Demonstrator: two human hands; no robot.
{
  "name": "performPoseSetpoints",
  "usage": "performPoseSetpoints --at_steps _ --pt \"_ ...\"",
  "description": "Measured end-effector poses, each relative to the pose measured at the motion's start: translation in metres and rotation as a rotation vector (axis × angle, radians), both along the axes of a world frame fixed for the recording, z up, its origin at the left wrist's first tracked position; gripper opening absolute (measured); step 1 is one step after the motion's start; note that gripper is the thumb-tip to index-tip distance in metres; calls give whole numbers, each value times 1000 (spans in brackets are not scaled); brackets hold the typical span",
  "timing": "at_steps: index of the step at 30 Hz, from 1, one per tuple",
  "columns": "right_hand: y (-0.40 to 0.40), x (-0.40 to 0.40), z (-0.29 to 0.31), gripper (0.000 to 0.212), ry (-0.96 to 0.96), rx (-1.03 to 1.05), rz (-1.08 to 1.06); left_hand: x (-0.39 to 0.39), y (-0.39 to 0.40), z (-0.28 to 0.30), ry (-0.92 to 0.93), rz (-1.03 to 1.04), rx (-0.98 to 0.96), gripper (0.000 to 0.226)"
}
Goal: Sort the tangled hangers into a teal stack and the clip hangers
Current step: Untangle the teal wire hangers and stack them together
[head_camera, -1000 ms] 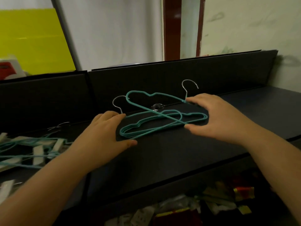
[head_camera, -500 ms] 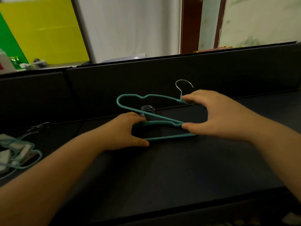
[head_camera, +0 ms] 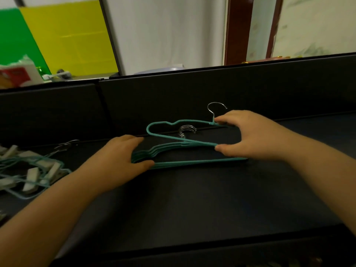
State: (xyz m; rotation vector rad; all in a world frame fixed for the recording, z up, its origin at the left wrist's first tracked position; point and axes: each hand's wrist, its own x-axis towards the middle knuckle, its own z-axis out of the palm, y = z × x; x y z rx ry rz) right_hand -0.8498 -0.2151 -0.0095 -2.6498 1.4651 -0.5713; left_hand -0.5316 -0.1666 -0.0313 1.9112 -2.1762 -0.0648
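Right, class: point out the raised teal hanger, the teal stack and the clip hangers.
raised teal hanger (head_camera: 163, 136): head view, on its lower bar.
teal stack (head_camera: 192, 162): head view, on the bottom bars.
clip hangers (head_camera: 31, 178): head view, on a white clip.

a dark desk (head_camera: 192, 205) has a low black partition (head_camera: 250, 87) along its back edge. behind the partition hang a white curtain (head_camera: 163, 31), a red-brown post (head_camera: 236, 29) and a pale wall (head_camera: 317, 26); left of the curtain stand yellow (head_camera: 73, 39) and green (head_camera: 17, 37) boards.
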Motion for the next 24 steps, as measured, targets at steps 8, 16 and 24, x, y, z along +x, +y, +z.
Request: performPoseSetpoints --at_steps 8,16,24 --pt "-18 49 -12 76 55 165 126 35 36 -9 15 207 -10 85" --pt "-17 60 -21 75 166 170 131 46 40 -13 25 222 -21 83" --pt "10 66 -23 74 97 83 27 63 44 -11 5 123 -60 81"
